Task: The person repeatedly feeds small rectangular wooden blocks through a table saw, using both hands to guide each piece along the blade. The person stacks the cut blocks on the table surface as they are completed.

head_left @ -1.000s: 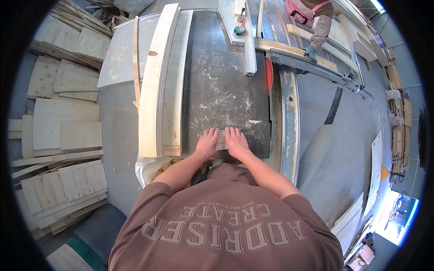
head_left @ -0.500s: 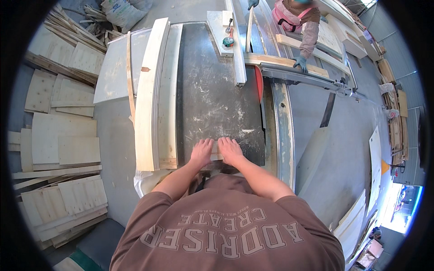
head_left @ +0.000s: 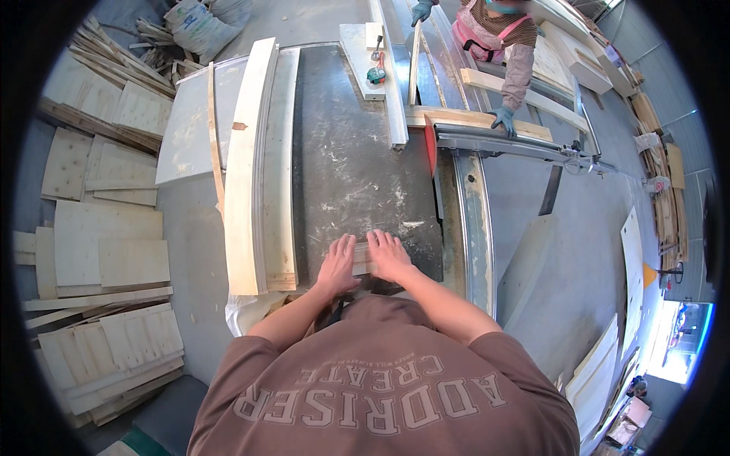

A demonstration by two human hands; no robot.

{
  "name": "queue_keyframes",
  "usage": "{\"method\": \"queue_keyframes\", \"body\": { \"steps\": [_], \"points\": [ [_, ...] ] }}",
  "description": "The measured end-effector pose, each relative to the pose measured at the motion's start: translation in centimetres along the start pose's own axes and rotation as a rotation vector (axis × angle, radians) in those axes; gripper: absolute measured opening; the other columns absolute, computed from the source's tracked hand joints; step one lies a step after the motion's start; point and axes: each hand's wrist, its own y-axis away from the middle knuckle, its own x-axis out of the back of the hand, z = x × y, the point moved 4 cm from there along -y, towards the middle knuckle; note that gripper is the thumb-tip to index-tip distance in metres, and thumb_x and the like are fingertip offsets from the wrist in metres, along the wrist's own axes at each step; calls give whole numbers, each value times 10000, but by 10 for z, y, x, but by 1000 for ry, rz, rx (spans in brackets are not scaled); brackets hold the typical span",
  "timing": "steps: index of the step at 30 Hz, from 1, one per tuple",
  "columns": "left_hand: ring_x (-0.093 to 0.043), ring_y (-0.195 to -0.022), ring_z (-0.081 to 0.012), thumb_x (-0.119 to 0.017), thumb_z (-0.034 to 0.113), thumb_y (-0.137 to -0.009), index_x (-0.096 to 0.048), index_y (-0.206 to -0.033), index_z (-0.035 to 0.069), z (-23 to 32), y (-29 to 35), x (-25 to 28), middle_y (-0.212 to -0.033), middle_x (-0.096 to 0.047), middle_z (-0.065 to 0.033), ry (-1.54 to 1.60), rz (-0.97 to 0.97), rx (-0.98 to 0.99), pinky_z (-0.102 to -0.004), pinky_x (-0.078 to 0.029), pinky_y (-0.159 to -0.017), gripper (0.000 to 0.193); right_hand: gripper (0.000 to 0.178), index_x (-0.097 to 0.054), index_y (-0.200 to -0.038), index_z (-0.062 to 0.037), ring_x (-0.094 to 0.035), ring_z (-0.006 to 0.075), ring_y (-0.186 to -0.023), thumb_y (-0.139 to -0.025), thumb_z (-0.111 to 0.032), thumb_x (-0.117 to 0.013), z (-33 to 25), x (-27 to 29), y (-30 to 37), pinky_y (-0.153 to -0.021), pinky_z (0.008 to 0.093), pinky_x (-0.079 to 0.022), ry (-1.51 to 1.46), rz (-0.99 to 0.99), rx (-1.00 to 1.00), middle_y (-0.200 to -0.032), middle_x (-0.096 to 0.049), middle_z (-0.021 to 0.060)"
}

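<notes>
Short pale wood pieces lie side by side at the near edge of a dark, scuffed saw table. My left hand is at their left end, fingers stretched forward and slightly spread. At the right end is my right hand, its fingers also stretched and apart. Both hands touch or nearly touch the wood; my palms and thumbs are partly hidden. Farther along the table's right side stands a red blade guard.
Long boards are stacked along the table's left side. A metal fence and a green-and-black tool are at the far end. Across the saw, a co-worker's gloved hand rests on a wooden beam. Plywood sheets lie at left.
My fingers have straightened and spread from a curled position at the ends of the short wood pieces. The view has shifted slightly. The co-worker's gloved hand remains on the beam.
</notes>
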Motion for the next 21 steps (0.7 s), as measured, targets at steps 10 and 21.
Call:
{"method": "queue_keyframes", "body": {
  "steps": [10,21],
  "points": [
    [-367,-1525,-457,-921,249,-739,-298,-1646,-20,5,7,-9,-1673,-367,-254,6,16,71,-518,-389,-1267,1133,795,-538,-1466,-8,-577,438,-1367,-849,-374,-879,38,2,2,-1127,518,-498,-201,32,-60,-1486,-560,259],
    [-416,-1518,-384,-947,267,-698,-326,-1649,17,6,-10,-8,-1631,-448,-184,-176,-20,0,-467,-375,-1261,1162,286,-733,-1119,-15,-743,430,-1085,-933,-231,-706,25,8,-15,-917,538,-609,-162,-208,-190,-1130,-757,251]
  ]
}}
